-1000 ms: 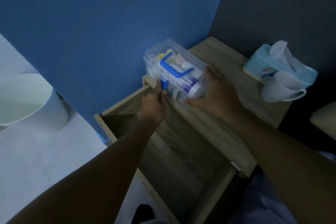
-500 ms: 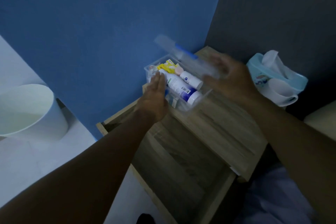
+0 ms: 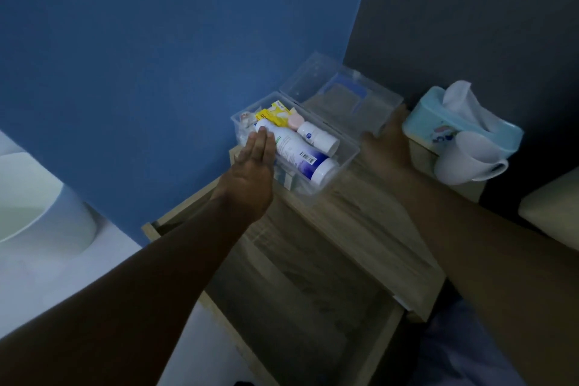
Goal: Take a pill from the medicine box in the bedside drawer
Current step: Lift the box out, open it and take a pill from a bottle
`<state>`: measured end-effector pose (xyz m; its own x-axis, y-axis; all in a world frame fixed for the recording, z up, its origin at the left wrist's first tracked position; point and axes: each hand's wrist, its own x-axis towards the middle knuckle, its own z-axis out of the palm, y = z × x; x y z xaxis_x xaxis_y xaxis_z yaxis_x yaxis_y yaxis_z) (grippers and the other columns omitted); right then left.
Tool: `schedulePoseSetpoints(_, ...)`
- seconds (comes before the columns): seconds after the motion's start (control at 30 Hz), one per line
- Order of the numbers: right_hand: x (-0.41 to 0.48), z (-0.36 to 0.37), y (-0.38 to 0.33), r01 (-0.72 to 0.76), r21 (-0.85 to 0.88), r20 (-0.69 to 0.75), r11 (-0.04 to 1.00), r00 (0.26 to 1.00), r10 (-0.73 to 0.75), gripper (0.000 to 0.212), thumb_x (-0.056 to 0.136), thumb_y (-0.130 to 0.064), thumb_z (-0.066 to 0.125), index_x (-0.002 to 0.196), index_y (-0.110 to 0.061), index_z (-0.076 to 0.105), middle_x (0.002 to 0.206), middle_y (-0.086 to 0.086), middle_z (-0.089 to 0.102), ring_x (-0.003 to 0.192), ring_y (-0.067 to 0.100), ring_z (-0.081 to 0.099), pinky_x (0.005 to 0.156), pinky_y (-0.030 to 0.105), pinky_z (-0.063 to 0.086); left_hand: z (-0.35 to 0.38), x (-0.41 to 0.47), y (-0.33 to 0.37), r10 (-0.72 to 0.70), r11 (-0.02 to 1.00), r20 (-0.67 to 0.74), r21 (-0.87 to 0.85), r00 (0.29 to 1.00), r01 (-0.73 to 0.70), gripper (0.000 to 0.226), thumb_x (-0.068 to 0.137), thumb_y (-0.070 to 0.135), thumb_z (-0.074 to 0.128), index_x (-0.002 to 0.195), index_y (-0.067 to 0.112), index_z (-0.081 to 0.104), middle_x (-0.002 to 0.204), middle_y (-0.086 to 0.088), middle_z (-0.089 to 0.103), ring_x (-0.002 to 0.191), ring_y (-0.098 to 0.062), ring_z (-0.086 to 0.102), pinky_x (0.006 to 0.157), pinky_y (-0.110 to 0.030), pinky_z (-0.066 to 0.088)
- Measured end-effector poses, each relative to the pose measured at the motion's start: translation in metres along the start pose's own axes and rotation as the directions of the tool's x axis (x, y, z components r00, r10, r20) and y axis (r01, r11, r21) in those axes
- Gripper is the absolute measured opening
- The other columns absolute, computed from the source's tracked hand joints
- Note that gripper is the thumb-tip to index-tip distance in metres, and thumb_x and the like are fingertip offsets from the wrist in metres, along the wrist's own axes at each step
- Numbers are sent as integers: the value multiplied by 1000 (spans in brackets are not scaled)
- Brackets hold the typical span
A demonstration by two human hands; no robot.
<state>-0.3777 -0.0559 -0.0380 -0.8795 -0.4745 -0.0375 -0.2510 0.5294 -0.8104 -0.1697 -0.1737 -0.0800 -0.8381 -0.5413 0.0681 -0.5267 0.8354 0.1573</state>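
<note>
Clear plastic medicine box lies open, holding smooth cylindrical bottles.

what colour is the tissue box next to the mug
Light blue or teal, with a small printed picture on its side; the tissue box shows only in the head view.

Clear medicine box, lid open

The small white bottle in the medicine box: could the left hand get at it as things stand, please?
Probably yes. The lid is swung fully back, the left hand rests flat at the box's near side, and only the large white bottle lies between it and the small white bottle.
</note>
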Motion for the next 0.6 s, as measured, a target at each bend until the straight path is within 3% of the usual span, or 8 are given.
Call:
schedulePoseSetpoints(0.1,0,10,7,-119,50,12,992,993,119,73,97,-10,47,160,-12,10,160,16,36,142,31,42,119,38,34,-1,0,-1,0,1000,5,-18,1000,0,80,89,5,40,154,3,-7,163,-14,-11,151,-29,-6,122,-38,14)
schedulePoseSetpoints(0.17,1,11,4,-106,107,-9,989,994,107,67,97,-5,45,159,-10,20,160,15,36,143,30,42,111,16,33,-2,0,0,2,1000,15,1,1000,-2,80,89,5,40,153,2,-7,163,-15,-12,151,-30,-7,123,-38,14)
schedulePoseSetpoints(0.2,0,11,0,-66,95,-36,993,997,69,66,97,-4,45,158,-10,22,161,13,34,143,29,41,97,5,32,-3,1,0,4,1000,21,19,1000,-4,80,89,6,40,153,2,-8,163,-16,-12,151,-30,-7,123,-38,13)
schedulePoseSetpoints(0.23,-1,11,-5,-6,63,-72,998,997,10,66,96,-4,47,158,-11,24,161,13,33,143,27,42,87,2,33,-3,1,0,4,999,26,35,1000,-5,79,90,6,39,153,1,-9,163,-16,-13,151,-31,-7,123,-38,13)
schedulePoseSetpoints(0.37,-2,23,-27,166,-106,-148,980,972,-181,56,94,-10,55,148,-12,39,154,19,35,134,30,47,81,14,39,-4,2,1,-4,1000,41,28,999,3,80,91,7,40,153,2,-9,163,-16,-14,151,-31,-8,121,-38,14)
schedulePoseSetpoints(0.5,8,31,-36,27,-70,-171,997,985,-38,57,91,-9,58,145,-7,42,151,21,37,129,35,53,82,30,48,-2,5,0,-1,998,39,60,999,-1,79,91,9,39,153,2,-10,163,-16,-13,151,-32,-8,120,-38,16)
schedulePoseSetpoints(0.6,11,33,-37,38,-143,-226,989,972,-70,57,89,-9,56,144,-6,43,156,21,32,139,36,42,101,37,46,-1,5,0,14,996,16,92,1000,-15,76,91,9,37,152,0,-8,163,-19,-10,151,-33,-6,119,-38,17)
